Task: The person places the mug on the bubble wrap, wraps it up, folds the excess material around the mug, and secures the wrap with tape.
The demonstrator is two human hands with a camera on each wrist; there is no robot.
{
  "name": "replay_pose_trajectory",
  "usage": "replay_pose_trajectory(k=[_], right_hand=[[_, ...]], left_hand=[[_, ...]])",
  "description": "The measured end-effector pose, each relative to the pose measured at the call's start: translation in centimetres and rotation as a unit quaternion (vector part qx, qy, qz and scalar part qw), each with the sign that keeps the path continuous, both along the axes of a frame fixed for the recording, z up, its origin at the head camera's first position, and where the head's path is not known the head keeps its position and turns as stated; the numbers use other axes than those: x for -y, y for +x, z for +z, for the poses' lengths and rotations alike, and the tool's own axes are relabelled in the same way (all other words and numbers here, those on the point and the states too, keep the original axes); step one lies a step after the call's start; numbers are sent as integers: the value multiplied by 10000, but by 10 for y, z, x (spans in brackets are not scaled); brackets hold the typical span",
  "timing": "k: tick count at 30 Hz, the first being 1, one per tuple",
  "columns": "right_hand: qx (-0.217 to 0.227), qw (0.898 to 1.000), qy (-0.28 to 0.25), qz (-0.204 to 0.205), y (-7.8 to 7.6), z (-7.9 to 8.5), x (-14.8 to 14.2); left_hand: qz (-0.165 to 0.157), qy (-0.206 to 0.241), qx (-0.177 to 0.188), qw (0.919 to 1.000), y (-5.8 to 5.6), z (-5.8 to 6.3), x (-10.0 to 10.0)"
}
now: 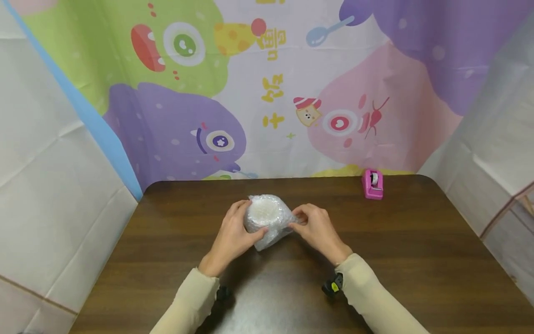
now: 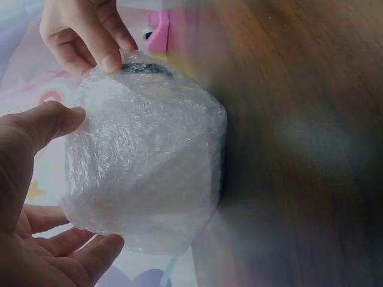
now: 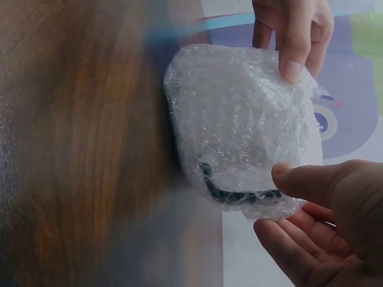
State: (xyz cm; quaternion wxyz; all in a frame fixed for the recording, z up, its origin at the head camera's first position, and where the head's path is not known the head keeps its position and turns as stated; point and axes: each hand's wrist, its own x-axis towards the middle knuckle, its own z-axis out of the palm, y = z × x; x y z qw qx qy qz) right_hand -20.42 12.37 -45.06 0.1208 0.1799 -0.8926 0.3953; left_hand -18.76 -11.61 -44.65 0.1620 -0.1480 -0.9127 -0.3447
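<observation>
A bubble-wrapped mug (image 1: 267,213) stands on the table in front of me, its pale round top showing through the clear wrap. In the right wrist view a dark curved handle (image 3: 233,196) shows through the bubble wrap (image 3: 230,113). My left hand (image 1: 234,232) holds the bundle from the left, thumb on the near side and fingers on the far side. On the right, my right hand (image 1: 317,229) pinches the wrap around the handle between thumb and fingers. The left wrist view shows the wrapped side (image 2: 143,149) close up; the mug's inside is hidden.
A pink tape dispenser (image 1: 372,184) with a roll of tape stands near the far right edge of the dark wooden table (image 1: 167,260). Behind the table hangs a cloth (image 1: 258,153) with cartoon monsters. Pale panels (image 1: 41,139) flank both sides.
</observation>
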Motion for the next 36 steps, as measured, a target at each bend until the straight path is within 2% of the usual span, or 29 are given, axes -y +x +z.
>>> replay_pose_trajectory(k=[5,16,29,36], right_hand=[[27,9999,-125,20,0,0,2],[-74,9997,-213,17,-5,-2,9],[125,9993,-356,-35,-10,-4,14],[183,9988,-449,-67,-13,-6,16]], left_hand=[[26,28,123,9999,-1,2,0],[43,19,151,9999,-5,3,5],[101,93,80,9999,-8,1,9],[121,87,274,9995,-12,5,10]])
